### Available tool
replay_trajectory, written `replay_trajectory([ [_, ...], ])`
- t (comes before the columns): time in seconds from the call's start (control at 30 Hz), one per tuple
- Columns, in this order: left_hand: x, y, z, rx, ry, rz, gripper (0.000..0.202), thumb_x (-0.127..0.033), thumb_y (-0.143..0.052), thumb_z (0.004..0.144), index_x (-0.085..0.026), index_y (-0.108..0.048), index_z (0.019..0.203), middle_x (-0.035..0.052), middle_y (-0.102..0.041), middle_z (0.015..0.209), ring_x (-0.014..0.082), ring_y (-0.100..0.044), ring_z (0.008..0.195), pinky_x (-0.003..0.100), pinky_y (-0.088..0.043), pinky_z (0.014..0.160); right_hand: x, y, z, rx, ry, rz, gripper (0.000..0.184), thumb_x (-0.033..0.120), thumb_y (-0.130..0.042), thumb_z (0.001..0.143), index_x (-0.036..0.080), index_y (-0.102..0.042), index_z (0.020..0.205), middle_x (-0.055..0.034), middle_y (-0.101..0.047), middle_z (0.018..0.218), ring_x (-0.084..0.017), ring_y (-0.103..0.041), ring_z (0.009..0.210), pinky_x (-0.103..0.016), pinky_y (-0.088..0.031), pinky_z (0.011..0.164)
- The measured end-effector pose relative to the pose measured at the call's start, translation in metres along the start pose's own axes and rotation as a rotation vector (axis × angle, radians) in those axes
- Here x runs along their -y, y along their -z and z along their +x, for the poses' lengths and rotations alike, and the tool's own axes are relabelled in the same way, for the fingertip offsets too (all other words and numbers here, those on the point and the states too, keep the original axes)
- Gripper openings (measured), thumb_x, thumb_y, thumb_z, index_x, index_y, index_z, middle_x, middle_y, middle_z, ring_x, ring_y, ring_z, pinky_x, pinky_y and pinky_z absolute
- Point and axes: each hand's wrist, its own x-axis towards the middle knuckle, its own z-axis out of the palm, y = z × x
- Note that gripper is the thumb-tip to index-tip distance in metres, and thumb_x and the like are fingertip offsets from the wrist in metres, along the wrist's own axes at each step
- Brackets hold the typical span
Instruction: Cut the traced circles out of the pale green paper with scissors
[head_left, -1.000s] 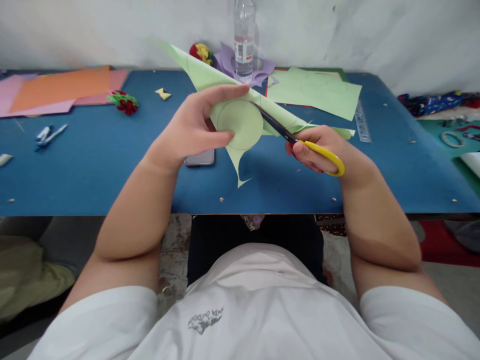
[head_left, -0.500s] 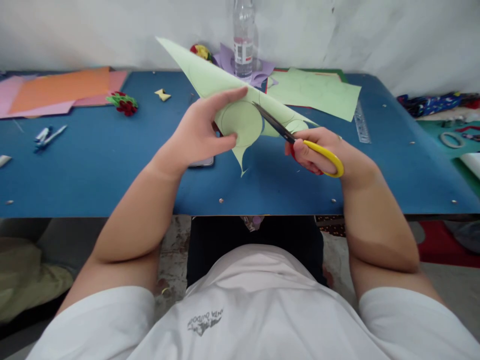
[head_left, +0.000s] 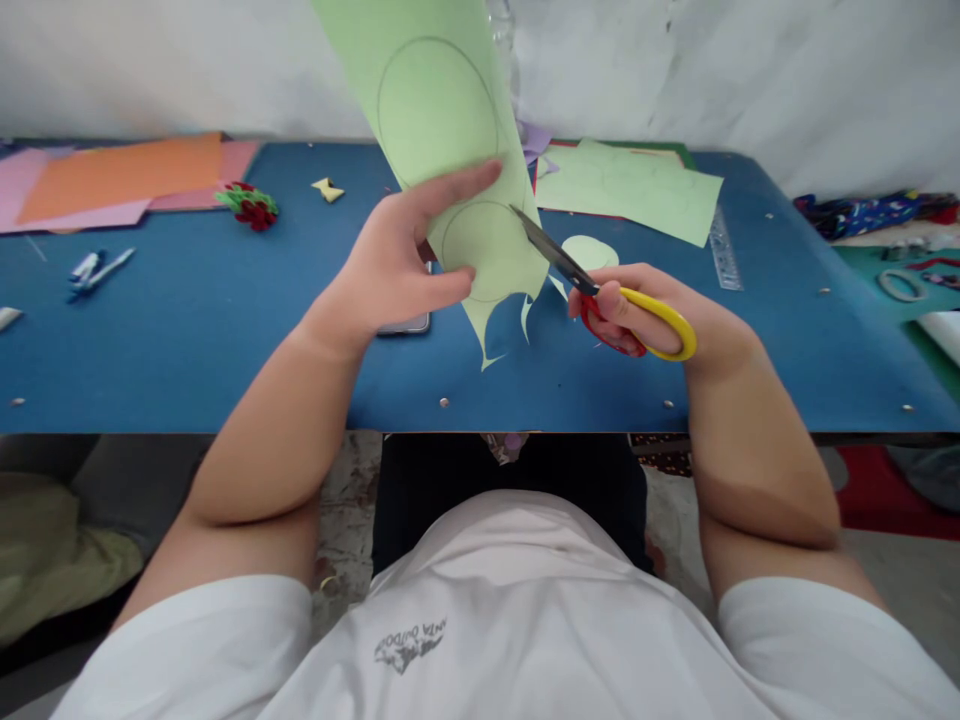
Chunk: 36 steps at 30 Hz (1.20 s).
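My left hand grips a light green sheet of paper, thumb and fingers closed over it. Pencil circles are drawn on the sheet, and ragged cut strips hang from its lower edge. In my right hand is a pair of scissors with one yellow and one red handle loop. The blades look nearly closed, their tips at the right side of the lower circle. A cut green paper circle lies on the table just beyond the right hand.
Orange paper and pink sheets lie at the left, near a red-green paper flower and pens. Behind stand a partly hidden bottle and a wall. Green sheets and a clear ruler lie right on the blue table.
The green sheet has swung up from a slanted, edge-on pose to face me, now covering most of the bottle. Cut strips at its lower edge have shifted. Both hands stay nearly in place.
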Motion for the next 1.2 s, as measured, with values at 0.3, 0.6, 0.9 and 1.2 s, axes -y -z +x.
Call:
replay_trajectory([
  [0.3,-0.004,0.005,0.000,-0.017,0.035,-0.062,0.101,-0.036,-0.092,0.074,-0.036,-0.062,0.171,0.0041,-0.068,0.170,0.0440,-0.069,0.150,0.054,-0.071,0.114,-0.006,-0.003,0.000,0.032,0.035,0.041,0.081,0.102,-0.064,0.091,0.022,-0.072,0.101,0.0022,-0.048,0.068,-0.014,-0.045,0.054,-0.032,-0.037,0.047],
  [0.6,-0.009,-0.007,0.001,-0.092,-0.028,-0.193,0.086,-0.033,-0.088,0.077,-0.032,-0.063,0.160,0.0054,-0.081,0.121,0.0239,-0.076,0.093,0.040,-0.065,0.077,-0.010,-0.011,0.005,0.024,0.097,0.015,0.076,0.099,-0.058,0.097,0.023,-0.067,0.102,0.0023,-0.051,0.069,-0.015,-0.049,0.055,-0.032,-0.039,0.050],
  [0.9,0.005,-0.012,0.008,-0.314,-0.098,-0.106,0.053,-0.057,-0.097,0.090,-0.028,-0.079,0.131,0.0046,-0.084,0.135,0.0300,-0.076,0.127,0.051,-0.066,0.113,-0.016,-0.030,0.017,-0.033,0.141,0.074,0.076,0.099,-0.065,0.094,0.023,-0.065,0.104,0.0058,-0.048,0.062,-0.014,-0.046,0.048,-0.031,-0.039,0.047],
  [1.2,0.004,-0.011,0.009,-0.322,-0.040,-0.110,0.062,-0.054,-0.102,0.076,-0.034,-0.081,0.131,0.0035,-0.085,0.138,0.0378,-0.082,0.127,0.062,-0.075,0.108,-0.026,-0.036,0.019,-0.046,0.219,0.112,0.076,0.096,-0.056,0.101,0.021,-0.066,0.110,0.0046,-0.048,0.067,-0.013,-0.047,0.048,-0.030,-0.041,0.045],
])
